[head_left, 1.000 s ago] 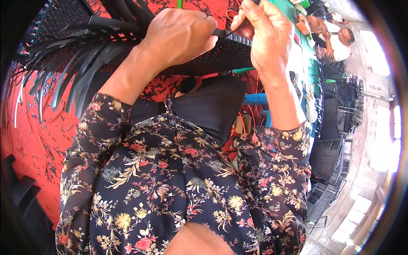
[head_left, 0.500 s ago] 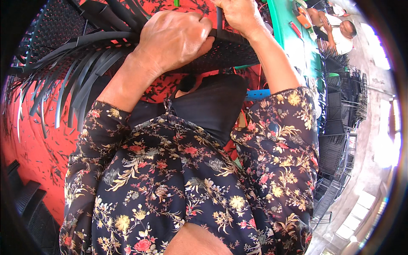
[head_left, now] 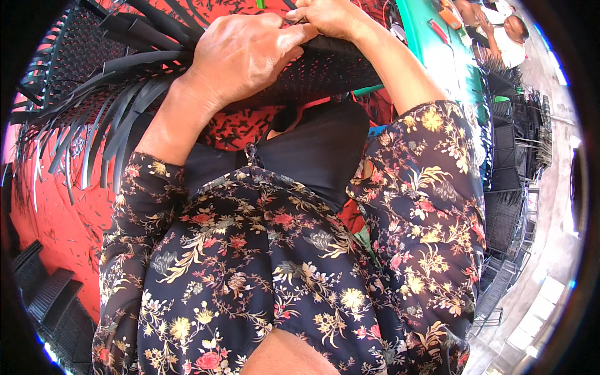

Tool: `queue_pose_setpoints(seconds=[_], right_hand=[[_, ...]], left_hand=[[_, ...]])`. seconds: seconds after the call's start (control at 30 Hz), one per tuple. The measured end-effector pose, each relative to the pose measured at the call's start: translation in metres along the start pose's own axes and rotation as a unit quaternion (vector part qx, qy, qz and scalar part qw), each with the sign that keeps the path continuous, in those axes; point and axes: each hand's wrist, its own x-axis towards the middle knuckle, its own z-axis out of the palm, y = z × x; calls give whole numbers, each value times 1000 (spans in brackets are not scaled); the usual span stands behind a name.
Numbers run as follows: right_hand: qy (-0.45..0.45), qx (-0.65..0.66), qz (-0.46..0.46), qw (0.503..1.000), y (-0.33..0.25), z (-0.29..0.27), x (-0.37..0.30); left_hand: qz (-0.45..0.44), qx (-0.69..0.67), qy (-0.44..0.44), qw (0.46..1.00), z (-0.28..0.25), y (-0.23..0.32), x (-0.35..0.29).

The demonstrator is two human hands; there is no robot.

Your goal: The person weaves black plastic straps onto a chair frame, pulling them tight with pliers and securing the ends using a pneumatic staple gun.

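My left hand (head_left: 240, 56) is closed over the upper edge of a black woven panel (head_left: 331, 69), its thumb and fingers bent down onto the weave. Beside its fingertips my right hand (head_left: 331, 15) pinches at the same edge. A black flat strip seems to be between those fingers, mostly covered by them. Long loose black strips (head_left: 134, 112) fan out from the panel to the left and hang down. More strips (head_left: 147, 31) stick up behind my left hand. What lies under both palms is hidden.
Strip scraps litter the red floor (head_left: 62, 231). A green table (head_left: 431, 59) at the right carries a red-handled tool (head_left: 439, 31). Beyond it sits another person (head_left: 506, 40). Black woven pieces are stacked at the far right (head_left: 506, 169) and lower left (head_left: 56, 300).
My right hand has moved left and down to meet my left fingertips. The upright strip seen at its fingers before is now mostly hidden. My left hand has shifted slightly left.
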Motion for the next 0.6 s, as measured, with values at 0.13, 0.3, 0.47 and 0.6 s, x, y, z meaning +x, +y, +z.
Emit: queue_pose_setpoints(seconds=[0.13,0.3,0.47,0.6], right_hand=[[-26,-25,-2,999,0,3,6],[-28,-88,-123,988,28,21,27],[-2,2,-24,1000,5,4,6],[-109,308,3,945,6,-16,-17]], left_hand=[[2,-42,-34,999,-5,-7,4],[-6,-78,-53,996,-3,-10,9],[-33,-76,-67,994,-4,-8,7],[-42,-73,-63,994,-5,-6,5]])
